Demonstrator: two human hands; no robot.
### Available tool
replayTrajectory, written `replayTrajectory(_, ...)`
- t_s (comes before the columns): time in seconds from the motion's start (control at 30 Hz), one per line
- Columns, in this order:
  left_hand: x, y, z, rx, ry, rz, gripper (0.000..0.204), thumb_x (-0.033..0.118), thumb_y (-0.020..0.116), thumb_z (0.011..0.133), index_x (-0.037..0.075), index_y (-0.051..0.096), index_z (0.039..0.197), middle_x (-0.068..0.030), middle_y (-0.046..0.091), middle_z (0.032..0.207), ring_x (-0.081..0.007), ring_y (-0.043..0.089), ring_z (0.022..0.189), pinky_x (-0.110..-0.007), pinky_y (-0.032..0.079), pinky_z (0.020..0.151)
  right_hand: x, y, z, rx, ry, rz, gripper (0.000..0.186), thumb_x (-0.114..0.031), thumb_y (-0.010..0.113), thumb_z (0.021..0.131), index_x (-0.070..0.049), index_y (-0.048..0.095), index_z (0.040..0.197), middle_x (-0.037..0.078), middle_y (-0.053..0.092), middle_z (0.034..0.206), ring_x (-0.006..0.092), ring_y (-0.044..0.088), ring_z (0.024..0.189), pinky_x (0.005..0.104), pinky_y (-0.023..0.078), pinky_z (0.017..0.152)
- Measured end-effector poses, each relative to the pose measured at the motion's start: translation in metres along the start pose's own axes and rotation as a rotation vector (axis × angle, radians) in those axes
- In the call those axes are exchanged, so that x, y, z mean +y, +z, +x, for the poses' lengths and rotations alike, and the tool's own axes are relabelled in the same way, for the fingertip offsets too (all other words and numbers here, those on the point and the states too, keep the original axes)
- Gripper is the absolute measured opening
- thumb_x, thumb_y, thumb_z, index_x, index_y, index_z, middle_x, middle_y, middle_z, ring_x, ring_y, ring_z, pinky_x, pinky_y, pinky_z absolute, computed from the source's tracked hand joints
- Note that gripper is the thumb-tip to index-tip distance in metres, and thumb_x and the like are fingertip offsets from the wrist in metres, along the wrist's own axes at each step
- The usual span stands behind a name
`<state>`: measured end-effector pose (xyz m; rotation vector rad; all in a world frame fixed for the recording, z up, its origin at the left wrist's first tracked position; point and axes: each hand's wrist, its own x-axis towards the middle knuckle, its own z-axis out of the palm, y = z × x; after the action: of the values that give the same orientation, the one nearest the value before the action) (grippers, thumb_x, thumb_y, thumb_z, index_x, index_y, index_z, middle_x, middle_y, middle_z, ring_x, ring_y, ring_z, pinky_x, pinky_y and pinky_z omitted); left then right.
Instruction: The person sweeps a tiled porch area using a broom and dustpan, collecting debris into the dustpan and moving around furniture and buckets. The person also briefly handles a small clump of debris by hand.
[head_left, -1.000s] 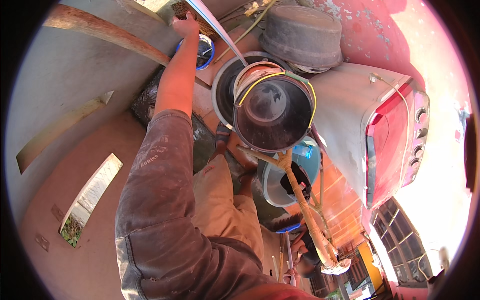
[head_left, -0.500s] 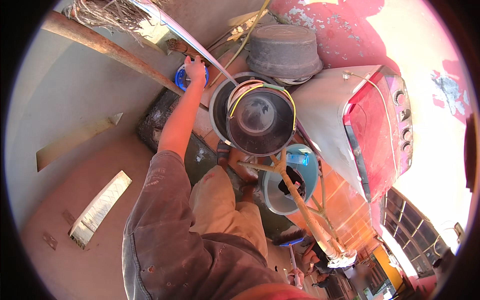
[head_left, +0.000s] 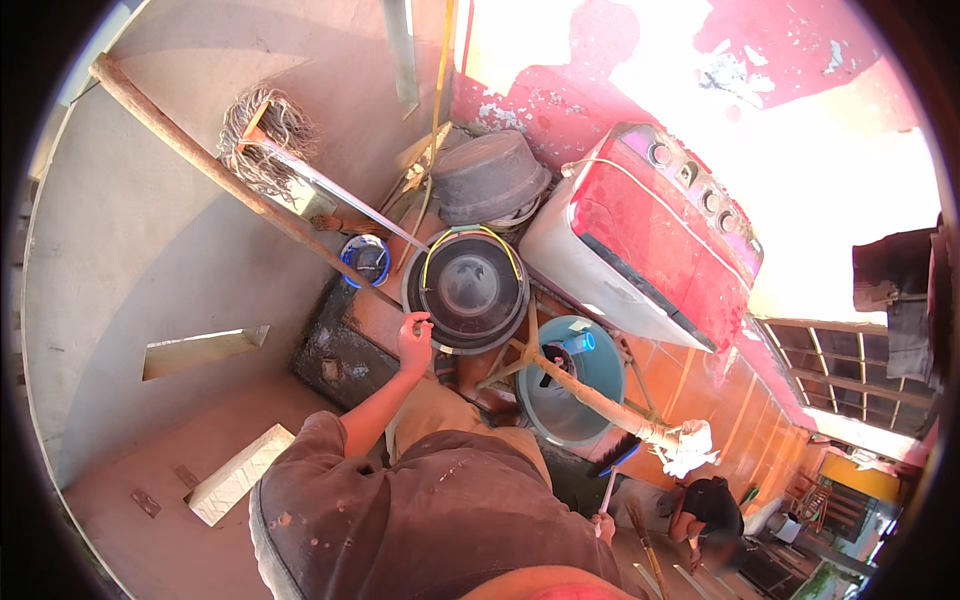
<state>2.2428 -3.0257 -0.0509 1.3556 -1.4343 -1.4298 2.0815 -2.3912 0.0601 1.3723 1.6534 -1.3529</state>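
Observation:
My left hand (head_left: 415,345) is closed, fingers curled, beside the near-left rim of a dark bucket (head_left: 472,287) with a yellow-covered handle. What its fingers hold, if anything, I cannot make out. The bucket sits inside a wider dark basin. Beyond my left hand a small blue-rimmed pail (head_left: 367,262) stands by the wall. At the lower right my right hand (head_left: 603,526) grips the pale handle of a broom (head_left: 622,455) with a blue head and dark bristles. A light-blue tub (head_left: 572,400) holds a blue cup (head_left: 578,344) and dark cloth.
A washing machine (head_left: 640,230) with a red top stands at the right. A large upturned grey tub (head_left: 490,178) is behind the bucket. A mop (head_left: 268,145) and a wooden pole (head_left: 190,140) lean at the left. A wooden stand (head_left: 610,407) crosses the tub. Another person (head_left: 708,505) crouches lower right.
My left hand has left the small blue-rimmed pail and come back toward me, beside the dark bucket. The view has shifted, showing more of the broom and the other person.

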Motion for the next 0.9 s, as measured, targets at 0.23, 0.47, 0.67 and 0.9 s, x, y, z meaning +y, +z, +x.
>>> replayTrajectory(0.23, 0.101, 0.059, -0.036, -0.266, 0.334, 0.009, 0.01, 0.0, 0.052, 0.091, 0.0, 0.061, 0.096, -0.0081, 0.061, 0.096, -0.0163, 0.063, 0.08, -0.028, 0.05, 0.073, 0.02, -0.027, 0.065, 0.026, -0.056, 0.021, 0.012, -0.014, 0.06, 0.088, -0.013, 0.051, 0.08, -0.001, 0.048, 0.057, 0.0119, 0.044, 0.042, 0.0299, 0.035, 0.039)
replayTrajectory(0.47, 0.194, 0.154, -0.123, -0.504, 0.615, -0.04, 0.01, -0.003, 0.055, 0.088, 0.0, 0.061, 0.095, -0.0121, 0.063, 0.091, -0.0204, 0.063, 0.076, -0.031, 0.051, 0.07, 0.003, -0.071, 0.119, -0.082, -0.053, 0.17, 0.015, -0.017, 0.06, 0.089, -0.013, 0.051, 0.078, -0.001, 0.048, 0.057, 0.0117, 0.042, 0.043, 0.0304, 0.035, 0.04)
replayTrajectory(0.67, 0.251, 0.221, -0.239, -0.623, 0.731, -0.027, 0.009, 0.0, 0.056, 0.089, -0.002, 0.063, 0.094, -0.0151, 0.064, 0.09, -0.0264, 0.064, 0.08, -0.034, 0.051, 0.074, -0.064, -0.128, 0.181, -0.041, -0.113, 0.073, 0.008, -0.016, 0.057, 0.09, -0.009, 0.059, 0.089, 0.0, 0.049, 0.059, 0.0128, 0.044, 0.043, 0.031, 0.037, 0.039)
replayTrajectory(0.9, 0.244, 0.281, -0.343, -0.577, 0.843, 0.134, 0.017, -0.002, 0.064, 0.08, 0.001, 0.065, 0.096, -0.0157, 0.066, 0.097, -0.0321, 0.064, 0.092, -0.039, 0.051, 0.082, -0.122, -0.184, 0.237, -0.03, -0.273, -0.113, 0.004, -0.009, 0.059, 0.083, -0.008, 0.056, 0.08, 0.002, 0.05, 0.057, 0.0126, 0.046, 0.04, 0.0293, 0.037, 0.035)
